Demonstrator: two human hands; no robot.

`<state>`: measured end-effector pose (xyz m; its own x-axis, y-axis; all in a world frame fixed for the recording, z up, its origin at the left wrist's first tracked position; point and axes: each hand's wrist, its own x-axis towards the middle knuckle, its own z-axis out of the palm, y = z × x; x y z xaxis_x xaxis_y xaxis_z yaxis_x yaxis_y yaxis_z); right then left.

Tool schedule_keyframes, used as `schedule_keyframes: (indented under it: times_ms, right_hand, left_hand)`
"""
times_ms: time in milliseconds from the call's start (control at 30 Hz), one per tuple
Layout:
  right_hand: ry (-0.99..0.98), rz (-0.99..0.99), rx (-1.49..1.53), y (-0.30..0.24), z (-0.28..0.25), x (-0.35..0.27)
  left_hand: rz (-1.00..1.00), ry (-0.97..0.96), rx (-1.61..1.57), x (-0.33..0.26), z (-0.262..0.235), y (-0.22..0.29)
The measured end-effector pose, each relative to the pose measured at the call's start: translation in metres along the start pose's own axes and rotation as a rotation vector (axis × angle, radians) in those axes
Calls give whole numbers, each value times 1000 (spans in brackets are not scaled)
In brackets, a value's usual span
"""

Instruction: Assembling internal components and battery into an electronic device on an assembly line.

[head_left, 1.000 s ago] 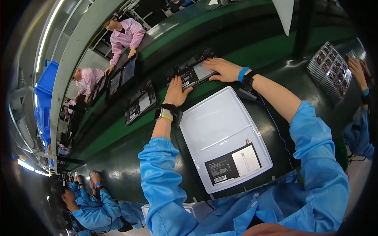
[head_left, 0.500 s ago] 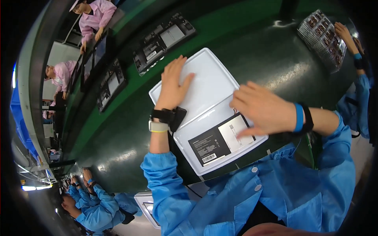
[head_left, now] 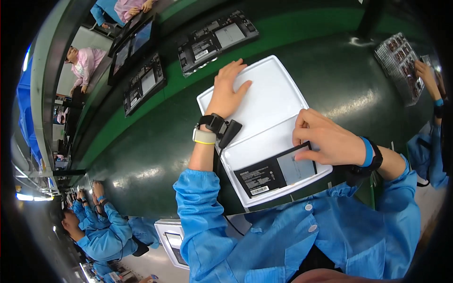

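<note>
A white two-part plastic tray (head_left: 271, 89) lies on the table in front of me. In its near half sits a flat black battery pack (head_left: 257, 177) with printed text and a pale grey patch on its right part. My left hand (head_left: 230, 92) rests on the far half's left side, fingers extended and thumb apart, holding nothing. Over the pack's right end is my right hand (head_left: 328, 141), fingers curled and thumb reaching onto the pale patch. What its fingertips hold, if anything, is hidden. A black device with a cable (head_left: 230, 134) is strapped at my left wrist.
Opened electronic devices (head_left: 217, 40) lie along the far green strip, another (head_left: 144, 85) farther left. A stack of clear trays with small parts (head_left: 401, 68) stands at right, beside a co-worker's hand (head_left: 426, 75). Another white tray (head_left: 171, 236) is at lower left. Co-workers sit leftward.
The whole view has shifted, with the tray now farther right. My right fingers have curled in more tightly. The pack's patch, white with print before, now looks plain grey.
</note>
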<state>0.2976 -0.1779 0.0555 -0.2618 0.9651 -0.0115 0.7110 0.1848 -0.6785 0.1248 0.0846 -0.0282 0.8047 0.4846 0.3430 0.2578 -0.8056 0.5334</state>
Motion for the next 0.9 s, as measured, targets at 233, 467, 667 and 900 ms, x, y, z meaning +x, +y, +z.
schedule_keyframes:
  times_ms: [233, 467, 667, 900]
  right_hand:
    - [288, 97, 527, 50, -79, 4]
    - [721, 203, 390, 218, -116, -24]
    - [893, 141, -280, 200, -96, -11]
    - [632, -62, 137, 126, -36, 19]
  left_hand:
    - [-42, 24, -6, -3, 0, 3]
    - [-34, 24, -25, 9, 5, 12]
    - [-74, 85, 0, -8, 5, 13]
    - [-258, 306, -77, -23, -6, 38]
